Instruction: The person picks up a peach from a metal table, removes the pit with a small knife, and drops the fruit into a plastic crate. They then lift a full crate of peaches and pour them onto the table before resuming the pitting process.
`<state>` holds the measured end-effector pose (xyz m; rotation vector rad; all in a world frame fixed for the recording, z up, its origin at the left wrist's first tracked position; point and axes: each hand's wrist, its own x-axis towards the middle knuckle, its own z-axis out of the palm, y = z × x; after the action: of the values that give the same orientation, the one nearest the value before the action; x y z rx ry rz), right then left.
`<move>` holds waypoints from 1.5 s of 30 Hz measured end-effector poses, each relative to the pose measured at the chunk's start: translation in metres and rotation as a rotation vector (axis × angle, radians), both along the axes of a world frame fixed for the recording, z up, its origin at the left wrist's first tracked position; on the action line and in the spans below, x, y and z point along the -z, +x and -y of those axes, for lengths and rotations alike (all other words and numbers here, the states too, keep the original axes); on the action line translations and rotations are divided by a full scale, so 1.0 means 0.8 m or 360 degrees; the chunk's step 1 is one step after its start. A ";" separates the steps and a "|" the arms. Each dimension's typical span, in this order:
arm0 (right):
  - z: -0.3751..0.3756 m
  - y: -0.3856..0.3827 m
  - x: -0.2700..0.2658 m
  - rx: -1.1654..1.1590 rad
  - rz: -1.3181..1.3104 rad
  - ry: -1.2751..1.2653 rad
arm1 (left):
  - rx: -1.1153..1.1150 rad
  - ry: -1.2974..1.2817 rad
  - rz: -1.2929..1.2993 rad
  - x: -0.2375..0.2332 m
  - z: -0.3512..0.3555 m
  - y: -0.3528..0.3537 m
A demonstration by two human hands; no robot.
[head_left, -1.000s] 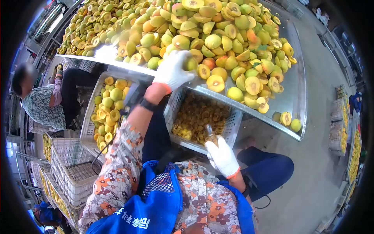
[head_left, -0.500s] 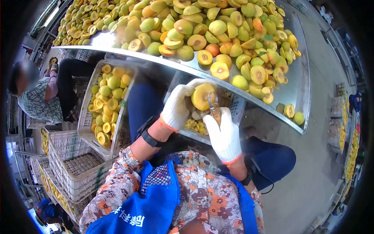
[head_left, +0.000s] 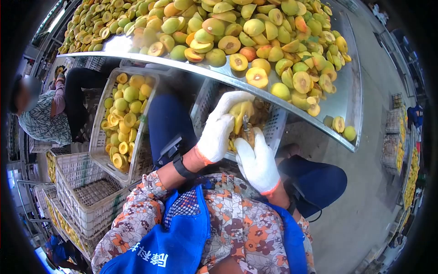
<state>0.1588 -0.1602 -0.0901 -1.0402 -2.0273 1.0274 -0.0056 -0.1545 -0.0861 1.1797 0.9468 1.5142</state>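
My left hand (head_left: 220, 128), in a white knit glove, is closed around a yellow peach half (head_left: 238, 113) just below the metal tray's edge. The peach half is tilted, with its cut side turned toward my right hand. My gloved right hand (head_left: 259, 162) grips a pitting tool (head_left: 246, 124) with a metal loop end, its handle mostly hidden by my fingers. The loop overlaps the cut side of the peach. Under both hands stands a plastic crate (head_left: 275, 128) with yellowish bits inside.
A metal tray table (head_left: 344, 86) ahead carries a heap of halved peaches (head_left: 228, 44). On my left stand a crate of peach halves (head_left: 97, 137) and stacked white crates (head_left: 86, 201). A person (head_left: 45, 112) sits further left. More crates (head_left: 393, 150) line the right side.
The peach half has tipped from facing up to a steeper angle as my left fingers curled over it. The tool's loop has moved slightly down with my right hand.
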 end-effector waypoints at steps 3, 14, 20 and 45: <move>-0.008 0.007 0.002 -0.0306 0.0141 0.0550 | -0.0011 0.0151 -0.0138 0.010 -0.003 -0.002; -0.003 0.002 0.017 0.0159 0.0015 -0.0306 | -0.0097 -0.0410 -0.0590 -0.010 -0.023 0.013; -0.001 0.022 0.005 -0.0121 -0.0911 -0.1715 | -0.0045 -0.0128 -0.0610 0.013 -0.032 0.028; 0.009 0.018 -0.033 -0.1016 -0.1495 -0.2578 | 0.0659 0.0360 0.0275 -0.022 -0.024 -0.007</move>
<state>0.1734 -0.1675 -0.0636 -0.2084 -0.4052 2.8990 -0.0109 -0.1353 -0.0687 1.2871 0.3905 1.3785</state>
